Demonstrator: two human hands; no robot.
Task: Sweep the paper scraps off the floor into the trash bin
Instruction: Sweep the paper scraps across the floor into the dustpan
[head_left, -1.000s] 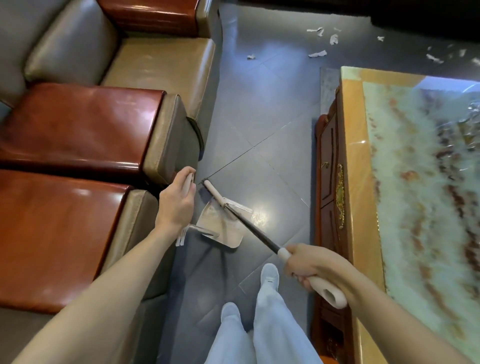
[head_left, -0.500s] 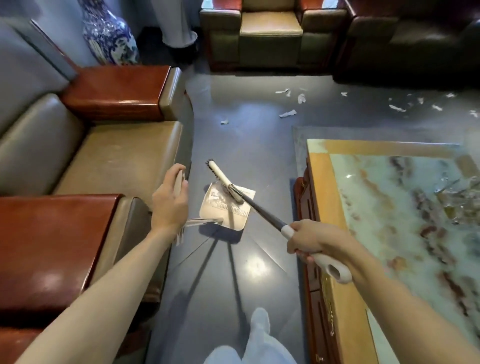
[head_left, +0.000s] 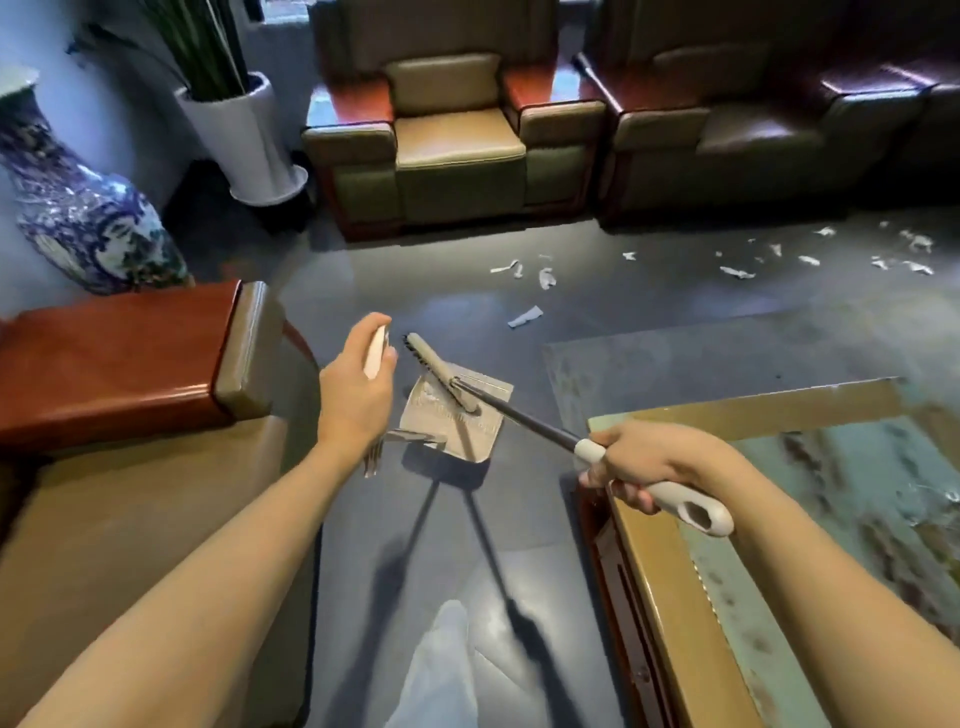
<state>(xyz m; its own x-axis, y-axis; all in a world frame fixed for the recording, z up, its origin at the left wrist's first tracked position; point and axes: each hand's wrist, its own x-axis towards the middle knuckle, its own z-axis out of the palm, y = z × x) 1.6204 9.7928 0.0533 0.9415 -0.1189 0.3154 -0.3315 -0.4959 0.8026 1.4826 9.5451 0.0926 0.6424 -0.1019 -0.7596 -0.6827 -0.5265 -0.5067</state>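
Since a second ago the view has lifted, showing more floor (head_left: 415, 291) ahead of the coffee table (head_left: 649, 545). The dustpan (head_left: 457, 421) hangs by its white handle, gripped in the left hand (head_left: 356, 395). The right hand (head_left: 654, 462) clasps the broom (head_left: 519, 415), whose brush head lies over the pan. Paper scraps (head_left: 524, 316) lie scattered well ahead.

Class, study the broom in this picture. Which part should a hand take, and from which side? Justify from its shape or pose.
Take the broom at its white handle end, coming from above. That end is thick and contoured, unlike the thin dark shaft, and it slants up towards the person. The right hand holds it there.
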